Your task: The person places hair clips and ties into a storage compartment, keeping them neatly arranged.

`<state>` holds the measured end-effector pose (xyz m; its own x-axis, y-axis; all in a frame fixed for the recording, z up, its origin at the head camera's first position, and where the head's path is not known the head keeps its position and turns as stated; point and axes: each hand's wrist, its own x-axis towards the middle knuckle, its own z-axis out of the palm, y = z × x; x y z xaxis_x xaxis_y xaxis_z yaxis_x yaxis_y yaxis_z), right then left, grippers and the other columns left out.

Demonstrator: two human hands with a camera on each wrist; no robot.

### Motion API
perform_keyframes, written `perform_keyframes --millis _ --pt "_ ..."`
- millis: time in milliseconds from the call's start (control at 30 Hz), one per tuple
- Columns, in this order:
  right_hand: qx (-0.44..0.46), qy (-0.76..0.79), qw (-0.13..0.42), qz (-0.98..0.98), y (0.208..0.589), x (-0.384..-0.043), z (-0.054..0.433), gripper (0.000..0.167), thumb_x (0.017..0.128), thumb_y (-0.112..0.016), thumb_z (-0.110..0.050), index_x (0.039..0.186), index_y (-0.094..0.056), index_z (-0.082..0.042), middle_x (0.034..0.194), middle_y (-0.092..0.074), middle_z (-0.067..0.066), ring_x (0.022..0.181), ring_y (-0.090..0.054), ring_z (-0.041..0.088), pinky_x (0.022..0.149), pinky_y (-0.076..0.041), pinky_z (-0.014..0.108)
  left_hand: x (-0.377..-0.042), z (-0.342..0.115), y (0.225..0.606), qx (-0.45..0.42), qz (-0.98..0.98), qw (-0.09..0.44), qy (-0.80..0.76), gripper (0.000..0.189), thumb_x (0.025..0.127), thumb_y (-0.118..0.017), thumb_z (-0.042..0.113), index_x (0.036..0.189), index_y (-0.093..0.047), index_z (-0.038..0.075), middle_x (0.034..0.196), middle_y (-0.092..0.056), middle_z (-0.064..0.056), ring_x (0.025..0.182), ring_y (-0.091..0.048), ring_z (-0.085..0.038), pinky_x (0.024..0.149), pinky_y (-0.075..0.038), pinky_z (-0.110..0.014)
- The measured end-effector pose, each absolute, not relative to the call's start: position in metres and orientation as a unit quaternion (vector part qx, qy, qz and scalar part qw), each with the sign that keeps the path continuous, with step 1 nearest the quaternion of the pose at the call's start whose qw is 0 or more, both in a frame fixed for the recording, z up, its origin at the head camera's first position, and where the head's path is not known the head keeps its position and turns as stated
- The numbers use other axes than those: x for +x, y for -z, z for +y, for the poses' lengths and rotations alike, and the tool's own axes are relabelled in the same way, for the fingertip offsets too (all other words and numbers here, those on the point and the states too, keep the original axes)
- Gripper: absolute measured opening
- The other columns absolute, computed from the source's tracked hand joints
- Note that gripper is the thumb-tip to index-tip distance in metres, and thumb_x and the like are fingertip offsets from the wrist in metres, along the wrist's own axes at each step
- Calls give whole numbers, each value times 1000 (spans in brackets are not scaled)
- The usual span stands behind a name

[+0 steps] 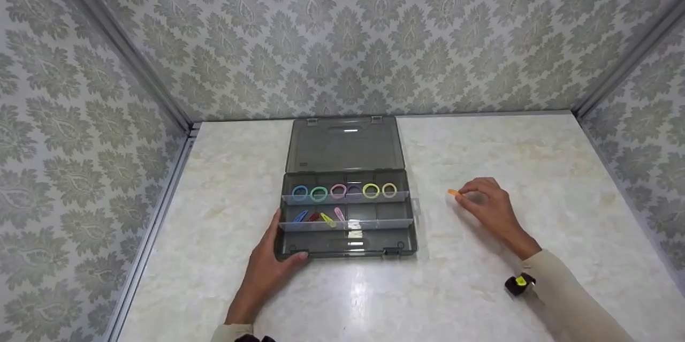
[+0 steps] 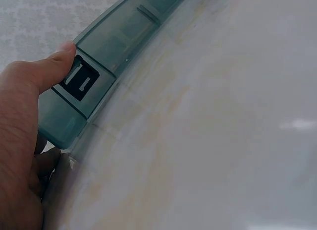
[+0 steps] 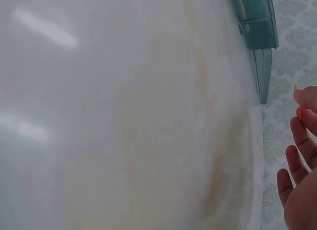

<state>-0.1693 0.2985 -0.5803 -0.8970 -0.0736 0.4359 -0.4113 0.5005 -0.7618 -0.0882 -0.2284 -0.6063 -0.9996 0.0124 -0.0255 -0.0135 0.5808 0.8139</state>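
An open, smoky-grey plastic organizer box (image 1: pixel 321 243) lies on the table. Its back row holds several hair ties, among them a blue one (image 1: pixel 293 192) and a yellow one (image 1: pixel 364 190). In the middle row are several snap hair clips, including a yellow clip (image 1: pixel 327 219) and a pink clip (image 1: pixel 339 214). My left hand (image 1: pixel 270 264) grips the box's front left corner, thumb on the front wall near a latch (image 2: pixel 79 77). To the right of the box, my right hand (image 1: pixel 495 213) pinches a small orange hair clip (image 1: pixel 453 192) between thumb and index finger.
The box's lid (image 1: pixel 345 149) lies folded back toward the rear wall. Patterned wall panels (image 1: pixel 348 37) enclose the marbled white table (image 1: pixel 225 171) at the back and both sides. A dark wrist strap (image 1: pixel 518 284) hangs by the right sleeve.
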Motion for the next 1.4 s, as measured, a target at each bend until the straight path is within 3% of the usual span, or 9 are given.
perform_keyframes --millis 200,667,1400 --pt "179 -479 164 -844 576 -178 279 13 95 -87 -4 98 -83 -16 107 -77 4 111 -60 20 99 -44 32 -89 -228 605 -2 889 16 -457 126 86 -87 67 179 -14 25 182 -26 -9 168 -25 -34 135 -22 -57" --pt "265 -469 180 -823 561 -192 233 6 95 -87 -5 99 -83 -6 101 -76 6 105 -61 33 97 -44 31 -88 -228 603 6 886 9 -463 127 86 -90 62 179 -15 22 182 -27 -11 167 -26 -34 135 -23 -57" --pt "308 -425 154 -837 555 -195 173 16 91 -92 -5 95 -80 -15 99 -72 -2 102 -61 21 90 -53 41 -92 -228 604 -20 890 30 -455 125 86 -87 67 179 -14 24 182 -26 -11 167 -25 -36 135 -21 -57"
